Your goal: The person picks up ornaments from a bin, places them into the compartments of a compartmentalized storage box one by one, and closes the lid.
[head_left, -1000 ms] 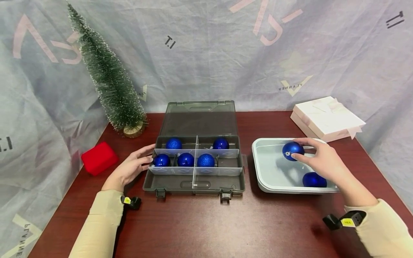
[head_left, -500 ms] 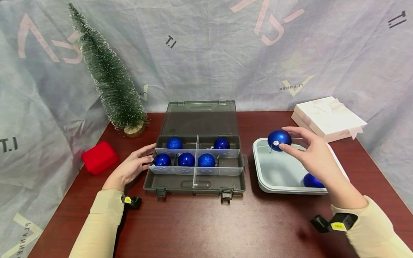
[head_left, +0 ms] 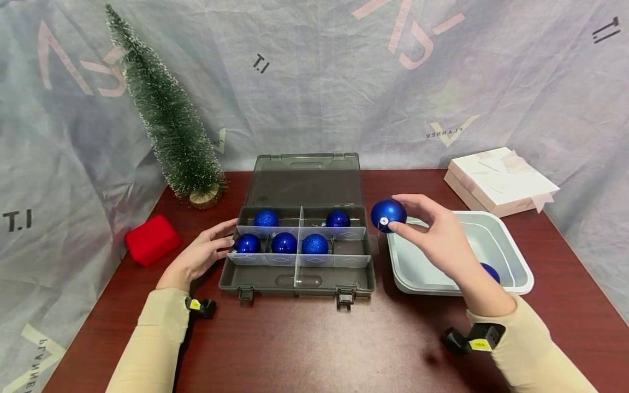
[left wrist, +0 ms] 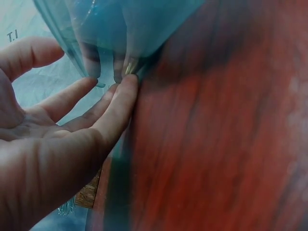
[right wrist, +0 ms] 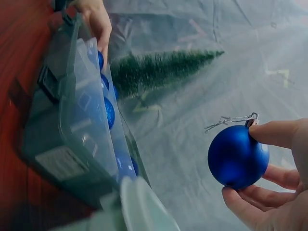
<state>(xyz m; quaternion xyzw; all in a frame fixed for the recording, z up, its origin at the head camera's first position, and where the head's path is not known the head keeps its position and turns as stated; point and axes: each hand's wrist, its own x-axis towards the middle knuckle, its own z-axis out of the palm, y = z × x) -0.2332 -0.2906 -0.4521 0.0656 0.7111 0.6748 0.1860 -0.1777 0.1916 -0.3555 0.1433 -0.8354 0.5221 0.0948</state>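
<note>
My right hand pinches a matte blue Christmas bauble by thumb and fingertips, held up between the divided box and the pale tub. Its metal cap and silver string show in the right wrist view, with the thumb at the cap of the bauble. The smoky see-through divided box lies with its lid raised at the back. Several blue baubles, shiny and glittery, sit in its back and middle rows. My left hand touches the box's left side, fingers extended; in the left wrist view its fingertips meet the wall.
The pale tub stands right of the box, another blue bauble in it partly behind my right wrist. A small frosted tree and a red box are at left. A white gift box sits at back right.
My right hand has lifted the blue bauble out of the tub and carried it left, toward the divided box. The left hand stays at the box's side.
</note>
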